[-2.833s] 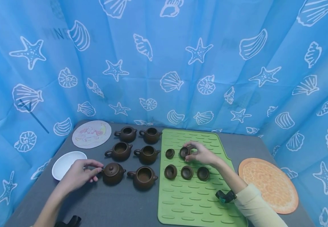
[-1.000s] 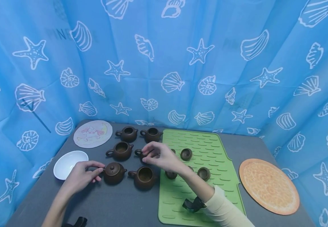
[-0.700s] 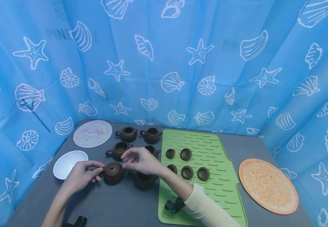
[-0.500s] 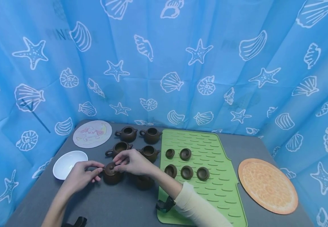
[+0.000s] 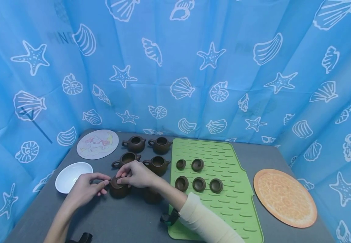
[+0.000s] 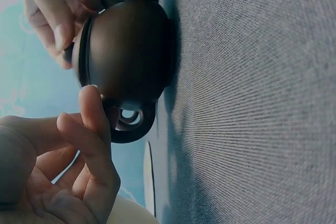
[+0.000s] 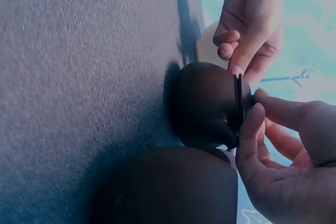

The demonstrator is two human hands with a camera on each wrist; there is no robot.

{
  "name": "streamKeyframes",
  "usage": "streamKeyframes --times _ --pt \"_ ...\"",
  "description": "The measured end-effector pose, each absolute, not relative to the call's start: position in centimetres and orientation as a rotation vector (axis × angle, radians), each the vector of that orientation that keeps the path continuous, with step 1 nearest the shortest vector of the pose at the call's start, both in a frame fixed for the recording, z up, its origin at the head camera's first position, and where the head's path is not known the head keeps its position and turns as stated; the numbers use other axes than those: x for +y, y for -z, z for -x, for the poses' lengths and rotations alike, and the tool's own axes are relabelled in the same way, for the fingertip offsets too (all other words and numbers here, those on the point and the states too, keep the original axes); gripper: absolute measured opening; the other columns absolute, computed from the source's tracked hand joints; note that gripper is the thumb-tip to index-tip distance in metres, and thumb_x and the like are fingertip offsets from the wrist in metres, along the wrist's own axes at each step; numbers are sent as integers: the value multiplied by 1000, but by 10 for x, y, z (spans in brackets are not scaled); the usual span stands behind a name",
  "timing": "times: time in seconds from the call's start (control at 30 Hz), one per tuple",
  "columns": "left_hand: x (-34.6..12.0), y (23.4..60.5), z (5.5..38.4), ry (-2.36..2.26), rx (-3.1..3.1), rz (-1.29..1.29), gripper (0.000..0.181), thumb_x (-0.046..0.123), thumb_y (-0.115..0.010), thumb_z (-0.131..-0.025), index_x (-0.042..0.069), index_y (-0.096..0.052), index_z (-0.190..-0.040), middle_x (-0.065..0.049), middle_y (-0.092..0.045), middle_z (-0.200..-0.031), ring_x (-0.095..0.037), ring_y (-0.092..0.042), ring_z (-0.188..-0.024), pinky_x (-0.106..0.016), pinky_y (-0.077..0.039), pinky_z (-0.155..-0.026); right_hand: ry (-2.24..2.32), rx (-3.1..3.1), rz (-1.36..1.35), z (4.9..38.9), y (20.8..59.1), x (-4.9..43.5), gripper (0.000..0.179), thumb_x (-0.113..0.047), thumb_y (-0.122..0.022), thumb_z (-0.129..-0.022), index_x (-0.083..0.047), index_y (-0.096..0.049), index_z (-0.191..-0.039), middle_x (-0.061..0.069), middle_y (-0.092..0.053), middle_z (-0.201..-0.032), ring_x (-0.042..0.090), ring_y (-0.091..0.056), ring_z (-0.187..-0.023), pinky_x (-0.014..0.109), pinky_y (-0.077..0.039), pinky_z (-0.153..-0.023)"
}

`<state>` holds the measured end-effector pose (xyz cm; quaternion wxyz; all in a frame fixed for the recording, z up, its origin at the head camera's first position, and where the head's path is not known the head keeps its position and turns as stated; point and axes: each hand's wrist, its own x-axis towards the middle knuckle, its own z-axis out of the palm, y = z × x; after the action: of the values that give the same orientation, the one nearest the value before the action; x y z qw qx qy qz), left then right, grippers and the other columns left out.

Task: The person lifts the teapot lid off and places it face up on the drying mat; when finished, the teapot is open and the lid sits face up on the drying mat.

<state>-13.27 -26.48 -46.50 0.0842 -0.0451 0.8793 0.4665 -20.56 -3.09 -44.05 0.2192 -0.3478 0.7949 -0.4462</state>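
A dark brown teapot stands upright at the front left of the group, its lid seated on top. My left hand pinches its handle from the left. From the right, my right hand has thumb and fingertips round the lid's knob. Several lidless teapots stand behind and beside it; one just to the right is partly hidden under my right hand. Several small dark round pieces that look like upturned lids lie on the green mat.
A white bowl sits left of my left hand. Behind it lies a round sheet with a pink drawing. A round orange mat is at the right. A blue shell-print curtain rises behind the grey table.
My right hand has left a round piece on the green mat and moved left across the teapots onto the lid knob. My left hand has stayed at the handle.
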Motion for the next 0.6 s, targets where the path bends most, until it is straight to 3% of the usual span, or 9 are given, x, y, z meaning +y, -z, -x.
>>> streamKeyframes --times 0.3,0.47,0.6 --pt "-265 465 132 -1401 2618 141 25 10 -68 -106 -3 -75 -127 -10 -79 -94 -19 -76 -74 -25 -58 -61 1412 2149 1010 201 435 -10 15 -13 -75 -103 -8 -78 -117 6 -68 -108 3 -65 -71 18 -60 -66" --pt "-264 464 133 -1410 2617 141 24 9 -68 -106 -2 -76 -126 -11 -80 -97 -18 -76 -73 -25 -59 -61 1450 2165 994 196 424 11 15 -16 -74 -104 -11 -76 -118 11 -68 -120 3 -59 -66 17 -53 -61" --pt "-264 464 133 -1421 2614 135 24 8 -68 -106 -3 -75 -125 -12 -80 -99 -17 -76 -73 -25 -60 -61 1474 2162 969 195 418 30 18 -16 -73 -105 -8 -73 -121 14 -73 -111 4 -54 -60 18 -47 -57"
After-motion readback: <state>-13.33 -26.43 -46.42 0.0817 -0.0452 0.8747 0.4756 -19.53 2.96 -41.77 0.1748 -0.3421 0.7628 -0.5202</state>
